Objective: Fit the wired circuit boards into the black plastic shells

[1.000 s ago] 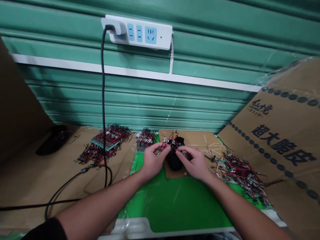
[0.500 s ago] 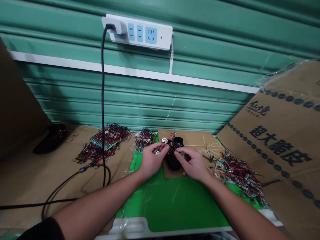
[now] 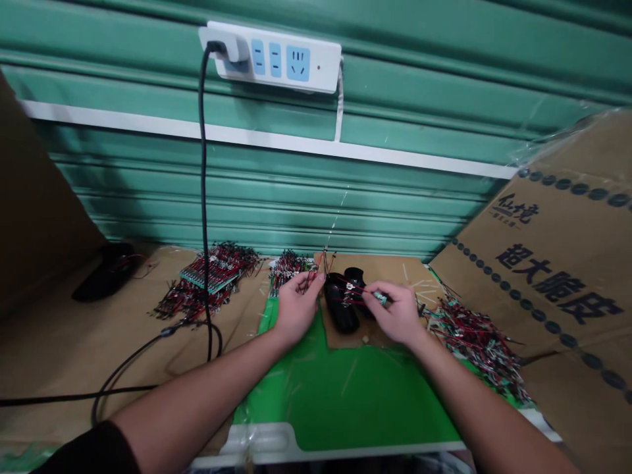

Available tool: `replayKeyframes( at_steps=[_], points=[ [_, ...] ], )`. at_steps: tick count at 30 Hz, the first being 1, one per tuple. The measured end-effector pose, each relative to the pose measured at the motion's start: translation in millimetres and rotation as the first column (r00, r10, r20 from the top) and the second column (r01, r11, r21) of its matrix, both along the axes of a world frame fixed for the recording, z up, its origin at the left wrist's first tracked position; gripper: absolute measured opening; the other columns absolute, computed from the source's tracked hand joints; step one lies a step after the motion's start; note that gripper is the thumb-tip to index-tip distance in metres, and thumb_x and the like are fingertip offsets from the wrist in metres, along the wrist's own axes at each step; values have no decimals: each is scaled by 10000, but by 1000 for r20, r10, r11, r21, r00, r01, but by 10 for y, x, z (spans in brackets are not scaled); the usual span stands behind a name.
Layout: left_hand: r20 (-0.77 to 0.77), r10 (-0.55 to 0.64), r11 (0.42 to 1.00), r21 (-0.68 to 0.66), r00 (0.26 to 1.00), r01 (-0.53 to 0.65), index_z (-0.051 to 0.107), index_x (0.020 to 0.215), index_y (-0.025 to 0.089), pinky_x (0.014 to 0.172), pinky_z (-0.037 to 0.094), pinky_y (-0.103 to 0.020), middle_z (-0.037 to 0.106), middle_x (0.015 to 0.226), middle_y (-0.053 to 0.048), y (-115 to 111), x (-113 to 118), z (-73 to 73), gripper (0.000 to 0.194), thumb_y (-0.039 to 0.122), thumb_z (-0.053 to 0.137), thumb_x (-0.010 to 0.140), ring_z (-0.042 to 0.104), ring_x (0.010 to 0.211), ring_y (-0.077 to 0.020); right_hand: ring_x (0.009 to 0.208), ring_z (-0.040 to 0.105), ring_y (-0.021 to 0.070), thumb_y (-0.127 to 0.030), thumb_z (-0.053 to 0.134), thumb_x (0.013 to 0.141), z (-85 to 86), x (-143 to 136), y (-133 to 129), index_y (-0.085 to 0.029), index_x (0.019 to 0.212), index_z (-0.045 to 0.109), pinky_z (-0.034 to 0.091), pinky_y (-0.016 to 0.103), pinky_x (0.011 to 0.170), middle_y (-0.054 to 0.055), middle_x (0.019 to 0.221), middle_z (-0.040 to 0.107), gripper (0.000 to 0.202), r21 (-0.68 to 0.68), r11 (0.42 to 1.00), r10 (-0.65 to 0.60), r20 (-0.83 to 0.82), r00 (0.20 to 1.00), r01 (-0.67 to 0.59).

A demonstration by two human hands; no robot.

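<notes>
My left hand is closed on thin red and black wires, just left of two black rounded objects on a small cardboard piece. To their right, my right hand pinches red wires with a small greenish part at the fingers. Between the hands, wires with small silvery pieces stretch over the black objects. Behind my left hand lies a small wire bundle. A large tangled heap of wired parts is right of my right hand.
Stacked wired boards and a black object lie on cardboard at left. A black cable hangs from a power strip on the green wall. A printed carton stands at right.
My hands have moved apart, my right hand shifting right. Wires now span the space between them, and the black objects are more exposed. The camera view has shifted slightly.
</notes>
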State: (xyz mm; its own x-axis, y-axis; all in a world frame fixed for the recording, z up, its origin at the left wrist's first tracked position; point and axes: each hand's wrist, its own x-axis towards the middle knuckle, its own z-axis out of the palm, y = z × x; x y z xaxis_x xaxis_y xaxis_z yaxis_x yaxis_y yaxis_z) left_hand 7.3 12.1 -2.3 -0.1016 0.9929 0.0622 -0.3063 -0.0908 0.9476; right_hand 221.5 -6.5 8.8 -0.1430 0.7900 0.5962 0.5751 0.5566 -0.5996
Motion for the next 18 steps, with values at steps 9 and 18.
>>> replayKeyframes(
  at_steps=[9, 18],
  points=[
    [172, -132, 989, -47, 976, 142, 739, 1034, 121, 542, 552, -263, 725, 882, -51, -25, -19, 18, 462, 350, 876, 656, 656, 582, -135, 599, 612, 218, -439, 592, 841, 62, 550, 429, -174, 802, 785, 456, 319, 607, 64, 704, 731, 330, -70, 865, -502, -85, 861, 497],
    [67, -268, 963, 24, 961, 267, 705, 1191, 119, 661, 599, -277, 757, 916, -64, -72, 34, -39, 559, 300, 897, 698, 700, 661, -144, 740, 674, 238, -431, 626, 925, 73, 239, 230, -188, 991, 794, 512, 343, 695, 119, 925, 762, 302, -58, 967, -235, 167, 957, 248]
  ],
)
